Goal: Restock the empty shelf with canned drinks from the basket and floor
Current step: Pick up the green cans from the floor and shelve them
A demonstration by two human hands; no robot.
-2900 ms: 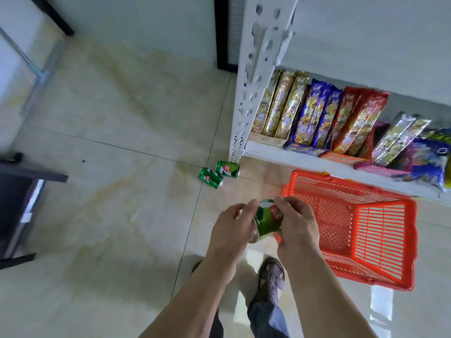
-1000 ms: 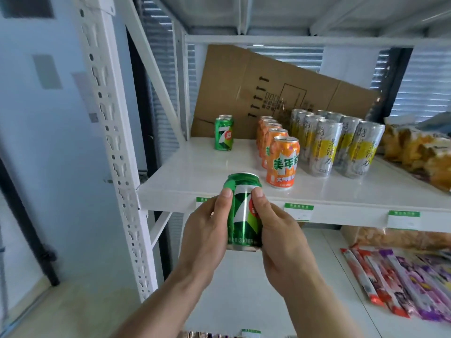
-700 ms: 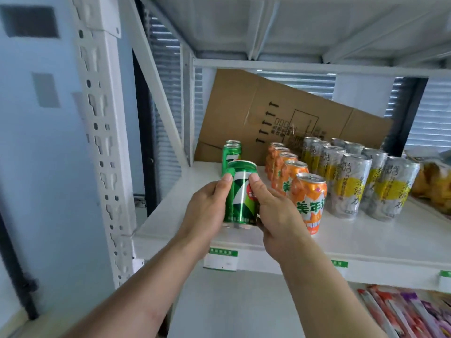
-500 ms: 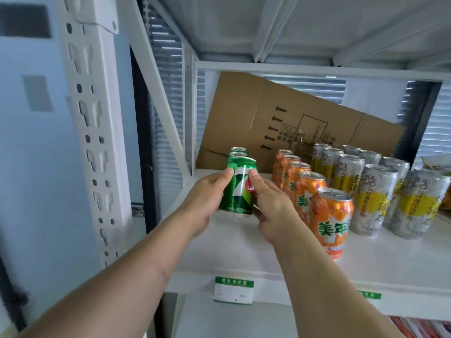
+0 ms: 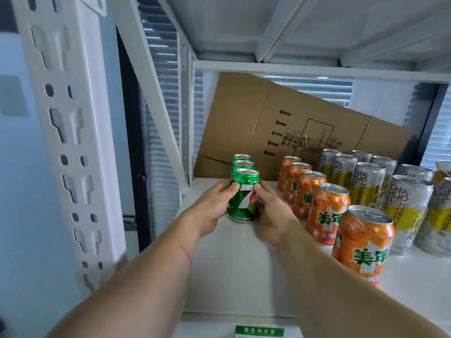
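A green can (image 5: 244,196) stands upright on the white shelf (image 5: 234,264), held from both sides. My left hand (image 5: 212,207) grips its left side and my right hand (image 5: 271,213) grips its right side. Directly behind it stand two more green cans (image 5: 242,161) in a line toward the back. The basket and the floor are out of view.
A row of orange cans (image 5: 327,211) runs front to back just right of my right hand. Tall silver-yellow cans (image 5: 368,186) fill the shelf further right. A flattened cardboard box (image 5: 280,123) leans at the back. A white perforated post (image 5: 70,132) stands at left.
I lifted the green can from near the floor to the shelf, pushed it deeper, and set it down in front of the other green cans. Both hands still hold it.
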